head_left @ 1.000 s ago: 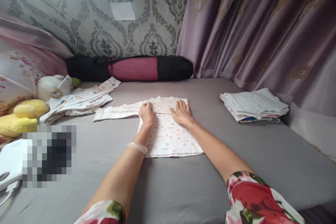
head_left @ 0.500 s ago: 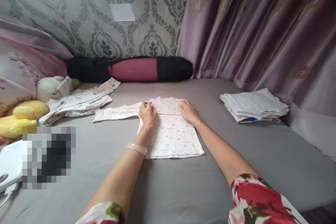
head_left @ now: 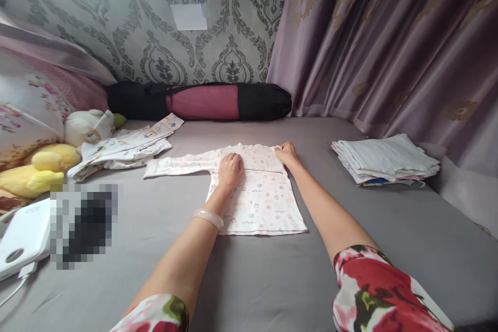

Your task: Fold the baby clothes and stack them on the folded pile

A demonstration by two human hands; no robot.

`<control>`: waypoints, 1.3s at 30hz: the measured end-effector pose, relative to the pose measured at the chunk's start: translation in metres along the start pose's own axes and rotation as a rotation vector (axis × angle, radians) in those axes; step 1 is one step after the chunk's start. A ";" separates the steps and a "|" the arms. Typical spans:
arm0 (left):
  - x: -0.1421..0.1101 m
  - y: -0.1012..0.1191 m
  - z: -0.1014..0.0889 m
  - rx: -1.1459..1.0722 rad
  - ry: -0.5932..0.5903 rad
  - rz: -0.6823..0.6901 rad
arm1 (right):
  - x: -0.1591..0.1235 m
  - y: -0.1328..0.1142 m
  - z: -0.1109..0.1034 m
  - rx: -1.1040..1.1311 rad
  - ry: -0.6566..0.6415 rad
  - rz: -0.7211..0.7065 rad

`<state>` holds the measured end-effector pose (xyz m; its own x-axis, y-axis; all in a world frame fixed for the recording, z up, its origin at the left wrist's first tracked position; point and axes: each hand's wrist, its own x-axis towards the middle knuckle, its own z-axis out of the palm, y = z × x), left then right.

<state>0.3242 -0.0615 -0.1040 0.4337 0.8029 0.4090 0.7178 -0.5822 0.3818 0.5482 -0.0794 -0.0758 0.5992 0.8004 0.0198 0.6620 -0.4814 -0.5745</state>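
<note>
A small white long-sleeved shirt (head_left: 264, 202) with a pale print lies flat on the grey bedsheet. One sleeve (head_left: 175, 164) stretches out to the left, while a folded layer, apparently the other sleeve, crosses the upper body. My left hand (head_left: 231, 170) presses on the upper left of the shirt, its fingers bent and close together on the cloth; the fingertips are hidden. At the shirt's upper right corner, my right hand (head_left: 287, 155) pinches the edge of the fabric.
Folded clothes (head_left: 385, 158) form a stack at the right. Loose printed clothes (head_left: 128, 148) lie at the left beside plush toys (head_left: 46, 168). A long black and maroon bag (head_left: 202, 102) runs along the wall. A white power bank (head_left: 27, 236) with a cable sits front left, by a blurred patch.
My right hand has shifted from lying on the shirt to its upper right edge, pinching it. My left hand has drawn its fingers together. The view has turned slightly left.
</note>
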 end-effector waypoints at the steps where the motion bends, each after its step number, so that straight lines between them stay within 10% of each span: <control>1: 0.001 0.000 0.000 0.002 -0.006 0.004 | -0.001 -0.001 0.001 0.036 0.010 0.007; 13: -0.001 0.010 0.001 0.194 -0.184 -0.104 | -0.026 -0.012 0.009 -0.313 0.035 -0.050; 24: -0.004 0.011 0.000 0.219 -0.061 -0.044 | -0.032 -0.010 0.006 -0.461 0.123 -0.266; 29: -0.004 0.012 0.002 0.237 -0.076 -0.027 | -0.055 -0.031 0.022 -0.424 -0.104 -0.548; 39: 0.000 0.013 0.001 0.245 -0.255 -0.117 | -0.056 -0.040 0.037 -0.406 -0.285 -0.515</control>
<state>0.3343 -0.0688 -0.0997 0.4402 0.8865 0.1427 0.8665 -0.4611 0.1914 0.4718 -0.0919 -0.0839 0.0614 0.9973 -0.0398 0.9778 -0.0681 -0.1984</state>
